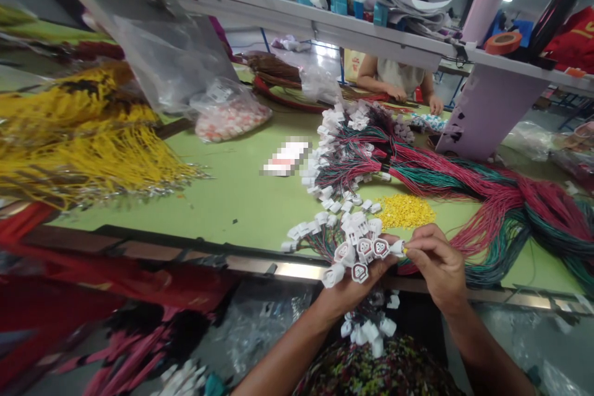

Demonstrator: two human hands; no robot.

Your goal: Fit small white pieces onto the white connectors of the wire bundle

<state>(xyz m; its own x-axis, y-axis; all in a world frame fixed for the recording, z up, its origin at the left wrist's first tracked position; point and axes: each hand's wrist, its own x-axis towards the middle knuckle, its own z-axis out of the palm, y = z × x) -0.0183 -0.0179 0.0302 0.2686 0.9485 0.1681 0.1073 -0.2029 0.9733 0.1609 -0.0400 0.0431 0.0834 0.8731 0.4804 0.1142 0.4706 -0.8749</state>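
Nearby, patterned clothing [371,371] fills the bottom of the view, with a cluster of white plastic connectors [369,331] hanging just above it on their wires. The left hand [350,291] is closed around a bunch of these connectors, their open ends fanned outward. The right hand [436,266] sits close beside it, its thumb and fingers pinching one connector [396,249] at the edge of the bunch, with a speck of yellow showing at the tip. The hands are together, both clamped on the same bunch. The work in hand looks like dealing with the connectors one at a time, and the next move calls for a steady pinch on that single piece. Beyond, on the green bench [223,198], more connectors spread from a red and green wire bundle [464,198], beside a pile of small yellow pieces [404,210]. Further left lie a yellow wire bundle [78,148] and a bag of pink and white pieces [229,116]. Past a shelf [297,21], a co-worker [394,77] sits at the far side.
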